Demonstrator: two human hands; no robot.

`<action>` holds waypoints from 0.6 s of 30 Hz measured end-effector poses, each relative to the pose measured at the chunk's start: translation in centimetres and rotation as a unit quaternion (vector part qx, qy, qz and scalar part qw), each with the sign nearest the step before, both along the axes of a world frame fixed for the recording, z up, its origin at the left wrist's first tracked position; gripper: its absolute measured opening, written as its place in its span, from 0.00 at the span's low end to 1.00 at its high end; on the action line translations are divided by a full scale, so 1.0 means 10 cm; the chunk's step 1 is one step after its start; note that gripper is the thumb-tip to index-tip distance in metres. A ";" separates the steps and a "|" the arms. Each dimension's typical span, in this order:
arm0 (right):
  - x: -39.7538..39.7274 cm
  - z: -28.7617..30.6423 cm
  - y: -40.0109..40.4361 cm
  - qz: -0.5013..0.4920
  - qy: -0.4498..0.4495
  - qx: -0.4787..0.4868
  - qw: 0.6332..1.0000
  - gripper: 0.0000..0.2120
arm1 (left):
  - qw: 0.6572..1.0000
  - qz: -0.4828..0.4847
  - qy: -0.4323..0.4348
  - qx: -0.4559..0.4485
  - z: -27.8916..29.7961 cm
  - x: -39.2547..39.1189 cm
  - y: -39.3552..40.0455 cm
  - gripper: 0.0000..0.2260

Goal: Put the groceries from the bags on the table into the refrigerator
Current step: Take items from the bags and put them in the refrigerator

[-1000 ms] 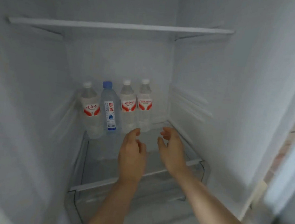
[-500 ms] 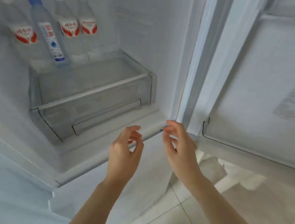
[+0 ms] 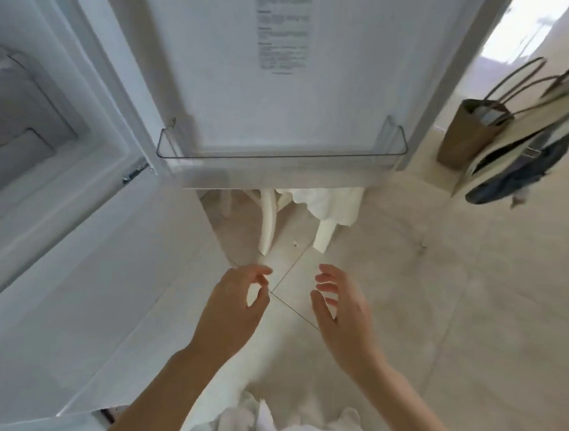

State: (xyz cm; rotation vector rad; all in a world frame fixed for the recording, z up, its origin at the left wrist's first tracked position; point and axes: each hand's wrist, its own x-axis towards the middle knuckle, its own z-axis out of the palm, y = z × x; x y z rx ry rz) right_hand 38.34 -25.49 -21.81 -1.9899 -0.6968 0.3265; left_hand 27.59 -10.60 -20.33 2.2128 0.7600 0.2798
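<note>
A person's empty left hand [image 3: 233,309] and right hand [image 3: 343,315], fingers loosely spread, hover over the floor tiles [image 3: 475,300]; beyond them, the open refrigerator door [image 3: 288,78].

Pale tiled floor [image 3: 475,300] stretched across the right and near side, crossed by thin dark grout lines. White chair legs [image 3: 267,220] stood far off in the middle, with white cloth [image 3: 325,201] draped just beside them. Brown tote bag [image 3: 469,131] with long thin handles stood upright far right. Just right of it hung a blurred bundle of dark blue and white fabric [image 3: 517,170].
</note>
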 end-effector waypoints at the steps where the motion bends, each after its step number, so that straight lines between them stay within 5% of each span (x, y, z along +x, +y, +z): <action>1: 0.08 -0.04 -0.20 -0.015 0.002 -0.012 1.000 0.16 | 1.000 -0.019 0.008 -0.011 -0.05 0.12 -0.17 0.10; 11: 1.09 -0.30 -2.05 -0.136 0.016 -0.103 0.985 0.16 | 0.991 -0.102 -0.010 -0.082 -0.36 1.53 -1.88 0.09; 18: 1.91 -0.25 -2.69 -0.210 0.057 -0.112 0.969 0.14 | 0.985 -0.151 0.000 -0.080 -0.40 2.30 -2.35 0.10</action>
